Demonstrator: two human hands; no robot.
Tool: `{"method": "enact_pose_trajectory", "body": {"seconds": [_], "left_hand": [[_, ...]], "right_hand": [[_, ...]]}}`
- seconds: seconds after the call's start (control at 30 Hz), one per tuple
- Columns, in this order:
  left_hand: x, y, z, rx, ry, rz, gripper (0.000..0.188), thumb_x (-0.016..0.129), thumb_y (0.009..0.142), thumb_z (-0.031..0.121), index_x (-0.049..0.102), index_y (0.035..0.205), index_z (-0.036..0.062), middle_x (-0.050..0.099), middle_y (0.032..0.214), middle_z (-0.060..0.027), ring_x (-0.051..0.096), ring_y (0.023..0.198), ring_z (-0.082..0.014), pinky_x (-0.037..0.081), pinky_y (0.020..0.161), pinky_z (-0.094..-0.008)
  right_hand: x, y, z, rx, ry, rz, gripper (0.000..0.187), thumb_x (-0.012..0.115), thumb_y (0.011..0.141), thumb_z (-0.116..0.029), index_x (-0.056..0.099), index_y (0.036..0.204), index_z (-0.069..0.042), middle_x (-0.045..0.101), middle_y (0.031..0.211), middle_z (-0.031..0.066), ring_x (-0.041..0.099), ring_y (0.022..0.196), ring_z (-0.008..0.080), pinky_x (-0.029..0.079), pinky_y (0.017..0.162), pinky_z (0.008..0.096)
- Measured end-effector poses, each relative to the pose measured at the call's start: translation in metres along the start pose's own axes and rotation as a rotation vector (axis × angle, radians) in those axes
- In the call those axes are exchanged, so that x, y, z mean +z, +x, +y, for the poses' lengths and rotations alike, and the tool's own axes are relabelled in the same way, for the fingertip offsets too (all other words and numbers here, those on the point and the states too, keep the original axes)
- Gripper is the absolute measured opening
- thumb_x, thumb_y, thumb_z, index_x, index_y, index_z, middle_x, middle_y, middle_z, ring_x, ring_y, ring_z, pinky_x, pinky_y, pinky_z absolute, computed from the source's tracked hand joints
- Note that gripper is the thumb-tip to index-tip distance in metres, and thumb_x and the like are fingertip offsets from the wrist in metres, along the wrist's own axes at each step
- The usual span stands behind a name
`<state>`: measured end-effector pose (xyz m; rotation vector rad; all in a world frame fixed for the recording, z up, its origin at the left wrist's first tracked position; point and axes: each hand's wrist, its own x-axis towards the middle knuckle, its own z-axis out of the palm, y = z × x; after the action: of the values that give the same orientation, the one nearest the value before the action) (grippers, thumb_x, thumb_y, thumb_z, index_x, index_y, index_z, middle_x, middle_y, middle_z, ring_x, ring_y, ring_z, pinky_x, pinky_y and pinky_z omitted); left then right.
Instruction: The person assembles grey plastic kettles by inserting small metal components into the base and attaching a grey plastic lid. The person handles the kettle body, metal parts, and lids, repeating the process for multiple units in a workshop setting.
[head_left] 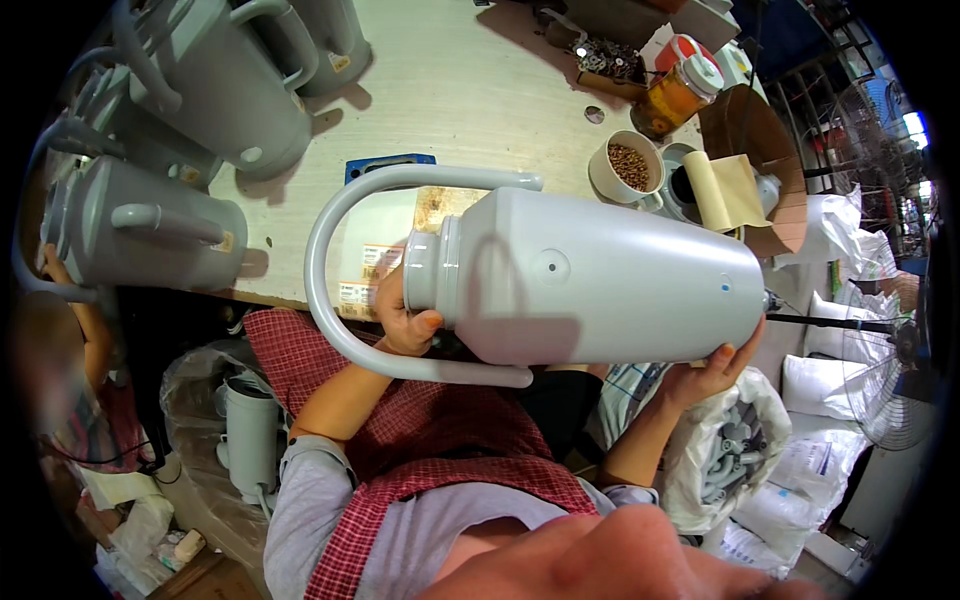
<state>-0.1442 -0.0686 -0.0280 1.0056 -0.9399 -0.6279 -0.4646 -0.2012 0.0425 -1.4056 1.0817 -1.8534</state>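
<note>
a workshop: identical grey jugs (190, 90) crowd a workbench (460, 80) beside sacks of parts (730, 450).
</note>
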Motion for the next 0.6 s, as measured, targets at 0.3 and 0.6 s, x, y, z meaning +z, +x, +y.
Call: {"method": "enact_pose_trajectory", "body": {"seconds": [0.3, 0.6], "left_hand": [[0.004, 0.011, 0.010, 0.043, 0.074, 0.083, 0.064, 0.066, 0.082, 0.059, 0.065, 0.083, -0.0044, 0.061, 0.074, -0.0065, 0.055, 0.068, -0.0149, 0.045, 0.065, -0.0289], [-0.054, -0.020, -0.048, -0.131, 0.042, 0.184, 0.056, 0.069, 0.081, 0.048, 0.061, 0.103, -0.0031, 0.063, 0.100, -0.0112, 0.060, 0.091, -0.0214, 0.051, 0.078, -0.0375]], "right_hand": [[0.009, -0.006, 0.002, 0.029, 0.068, -0.005, 0.072, 0.067, 0.090, -0.034, 0.036, 0.143, 0.005, 0.048, 0.138, 0.0166, 0.052, 0.121, 0.0249, 0.043, 0.101, 0.0371], [-0.023, -0.008, 0.028, 0.082, -0.405, -0.026, 0.063, 0.065, 0.087, -0.028, 0.044, 0.141, -0.003, 0.052, 0.135, 0.0150, 0.051, 0.120, 0.0261, 0.041, 0.101, 0.0373]]}}
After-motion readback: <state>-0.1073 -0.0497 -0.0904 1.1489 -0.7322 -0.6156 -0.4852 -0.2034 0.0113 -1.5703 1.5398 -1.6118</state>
